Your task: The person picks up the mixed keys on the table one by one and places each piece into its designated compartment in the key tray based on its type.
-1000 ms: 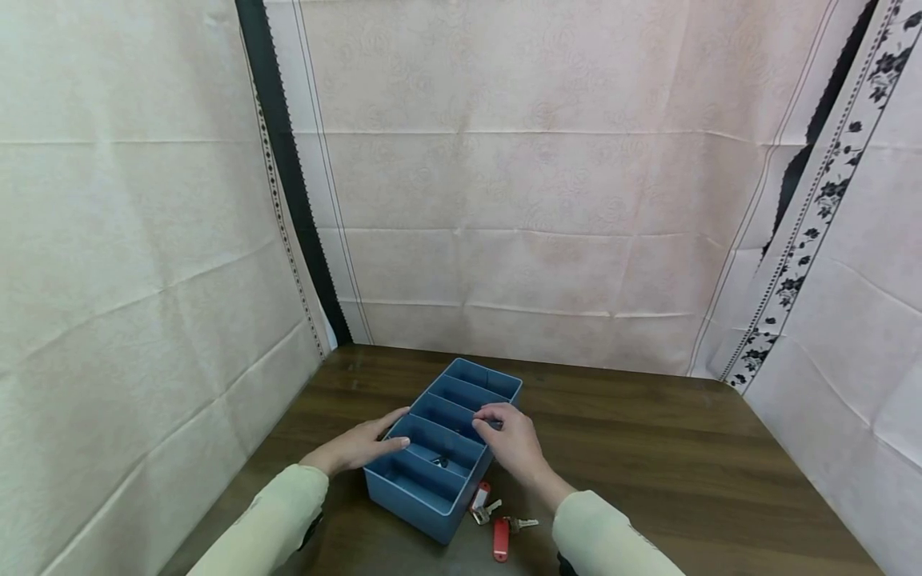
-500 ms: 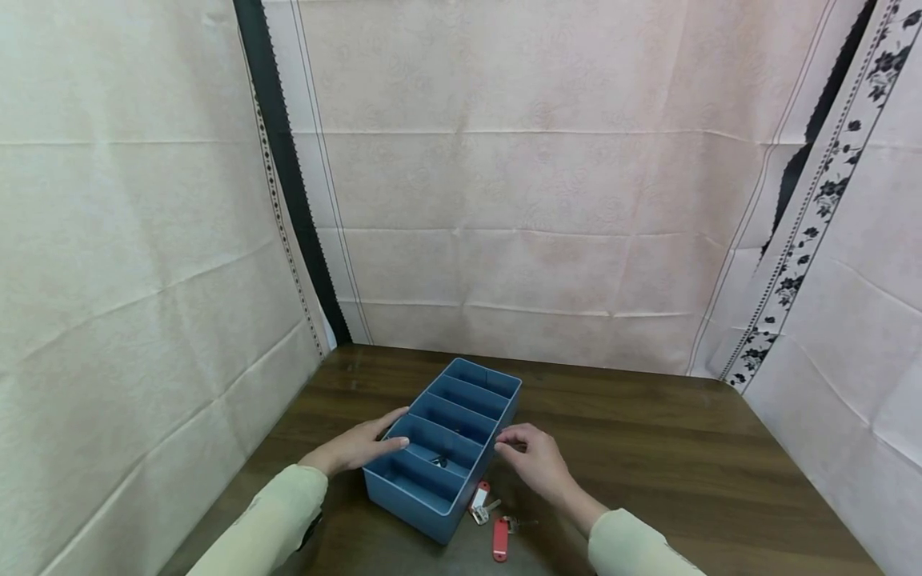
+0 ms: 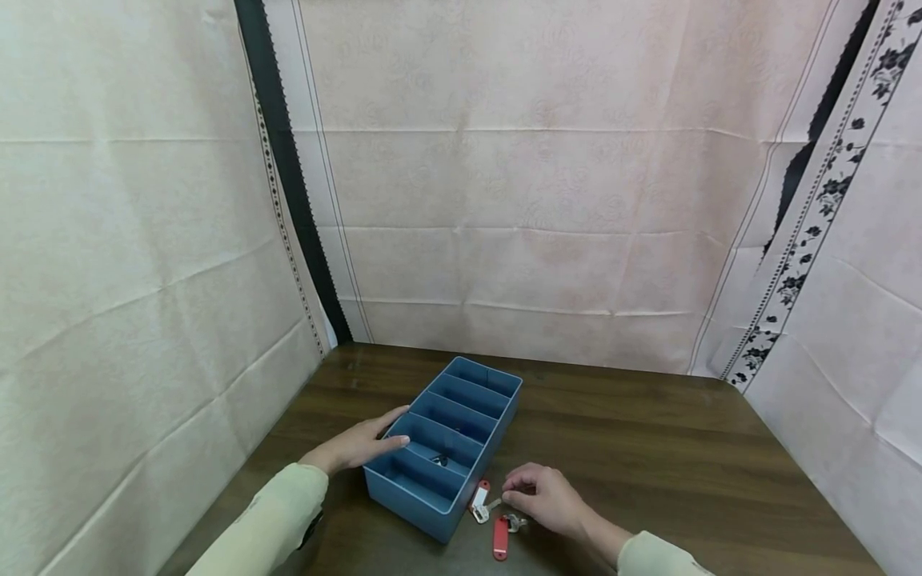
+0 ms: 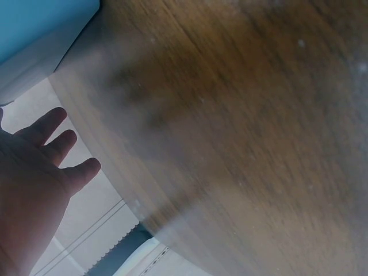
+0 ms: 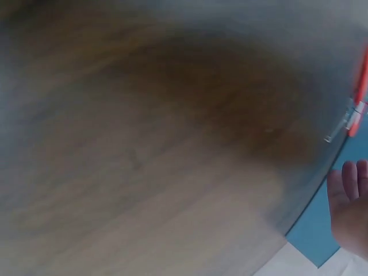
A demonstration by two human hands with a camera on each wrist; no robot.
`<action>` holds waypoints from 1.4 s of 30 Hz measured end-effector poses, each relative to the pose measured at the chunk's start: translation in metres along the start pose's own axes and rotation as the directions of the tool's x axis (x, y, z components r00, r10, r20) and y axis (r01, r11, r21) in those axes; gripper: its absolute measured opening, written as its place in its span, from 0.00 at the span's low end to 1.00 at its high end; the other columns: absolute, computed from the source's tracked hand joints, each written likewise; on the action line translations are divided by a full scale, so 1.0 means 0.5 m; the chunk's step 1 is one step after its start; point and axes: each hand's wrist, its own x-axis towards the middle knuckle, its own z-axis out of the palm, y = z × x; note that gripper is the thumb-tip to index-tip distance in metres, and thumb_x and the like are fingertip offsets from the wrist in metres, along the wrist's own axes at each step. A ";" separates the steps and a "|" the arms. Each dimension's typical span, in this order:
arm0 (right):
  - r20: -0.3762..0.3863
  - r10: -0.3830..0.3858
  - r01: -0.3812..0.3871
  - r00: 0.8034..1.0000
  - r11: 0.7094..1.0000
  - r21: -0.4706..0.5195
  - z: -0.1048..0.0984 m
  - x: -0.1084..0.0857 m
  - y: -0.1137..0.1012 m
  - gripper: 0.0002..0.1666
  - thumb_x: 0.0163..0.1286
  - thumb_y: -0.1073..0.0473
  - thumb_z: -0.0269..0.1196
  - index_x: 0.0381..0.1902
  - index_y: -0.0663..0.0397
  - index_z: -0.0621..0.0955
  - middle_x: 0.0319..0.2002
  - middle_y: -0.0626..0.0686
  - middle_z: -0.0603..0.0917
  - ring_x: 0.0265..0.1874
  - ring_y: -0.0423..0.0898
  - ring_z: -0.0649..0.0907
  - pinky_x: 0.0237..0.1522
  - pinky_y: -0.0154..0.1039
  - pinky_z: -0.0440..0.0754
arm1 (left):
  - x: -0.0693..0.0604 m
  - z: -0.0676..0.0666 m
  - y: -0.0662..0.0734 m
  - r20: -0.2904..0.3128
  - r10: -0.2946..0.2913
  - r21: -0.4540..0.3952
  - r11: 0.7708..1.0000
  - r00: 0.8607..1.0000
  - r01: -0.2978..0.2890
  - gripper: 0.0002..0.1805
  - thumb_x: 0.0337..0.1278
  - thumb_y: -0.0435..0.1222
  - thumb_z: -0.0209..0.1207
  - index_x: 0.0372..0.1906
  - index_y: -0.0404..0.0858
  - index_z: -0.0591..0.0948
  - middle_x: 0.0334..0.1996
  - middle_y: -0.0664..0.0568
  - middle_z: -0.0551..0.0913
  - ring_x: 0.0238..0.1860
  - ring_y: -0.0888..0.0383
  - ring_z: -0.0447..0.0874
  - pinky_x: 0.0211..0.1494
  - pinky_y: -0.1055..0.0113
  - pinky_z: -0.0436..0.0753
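Observation:
A blue divided box [image 3: 430,524] stands on the wooden table. My left hand [image 3: 354,445] rests on its left rim, thumb over the edge; the left wrist view shows the fingers [image 4: 81,172] straight and spread. My right hand [image 3: 549,500] hovers right of the box, fingers loosely bent, holding nothing visible. Below its fingertips lie two keys with red tags: one tag [image 3: 500,538] with its key [image 3: 515,522] nearer me, the other tag [image 3: 480,494] with its key [image 3: 483,512] beside the box. A small dark metallic item [image 3: 439,461] lies in one compartment.
Another tiny dark item [image 3: 458,430] shows in the middle compartment, too small to tell. Dividers [image 3: 471,392] split the box crosswise. Pale cloth [image 3: 504,200] hangs behind the brown table [image 3: 648,464] and on both sides.
My right hand has moved from above the box's middle compartment, right and toward me, down to the keys. My left hand and the box have stayed in place.

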 end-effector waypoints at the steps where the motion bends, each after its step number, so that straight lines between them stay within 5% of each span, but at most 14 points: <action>1: 0.016 -0.006 0.006 1.000 1.000 0.001 0.001 -0.004 0.003 0.06 0.66 0.54 0.69 0.34 0.49 0.88 0.41 0.42 0.84 0.43 0.41 0.81 0.46 0.39 0.80 | 0.001 0.000 0.000 0.001 0.001 0.001 1.000 1.000 -0.001 0.38 0.68 0.60 0.52 0.78 0.57 0.57 0.75 0.45 0.61 0.73 0.36 0.58 0.67 0.29 0.58; 10: 0.102 -0.066 0.072 0.993 0.996 -0.057 0.009 -0.020 0.021 0.04 0.66 0.53 0.69 0.34 0.44 0.88 0.42 0.44 0.84 0.43 0.38 0.81 0.48 0.42 0.80 | 0.004 0.000 0.000 0.000 -0.008 0.012 1.000 1.000 0.008 0.38 0.68 0.60 0.52 0.78 0.57 0.57 0.75 0.45 0.62 0.72 0.37 0.59 0.66 0.29 0.58; 26: 0.088 -0.136 0.152 0.987 0.963 -0.221 0.020 -0.022 0.025 0.04 0.64 0.55 0.69 0.29 0.40 0.87 0.43 0.45 0.84 0.43 0.38 0.82 0.48 0.41 0.80 | 0.002 -0.001 0.001 0.006 -0.013 -0.003 1.000 1.000 0.013 0.38 0.68 0.60 0.52 0.78 0.58 0.57 0.74 0.45 0.62 0.73 0.37 0.59 0.67 0.30 0.58; 42: 0.063 -0.062 0.068 0.996 0.992 -0.107 0.014 -0.021 0.010 0.05 0.67 0.54 0.67 0.30 0.40 0.86 0.45 0.47 0.84 0.45 0.40 0.80 0.50 0.43 0.79 | -0.001 -0.001 0.004 0.003 -0.017 -0.006 1.000 1.000 0.017 0.38 0.68 0.60 0.52 0.78 0.57 0.57 0.75 0.44 0.61 0.73 0.36 0.58 0.67 0.30 0.57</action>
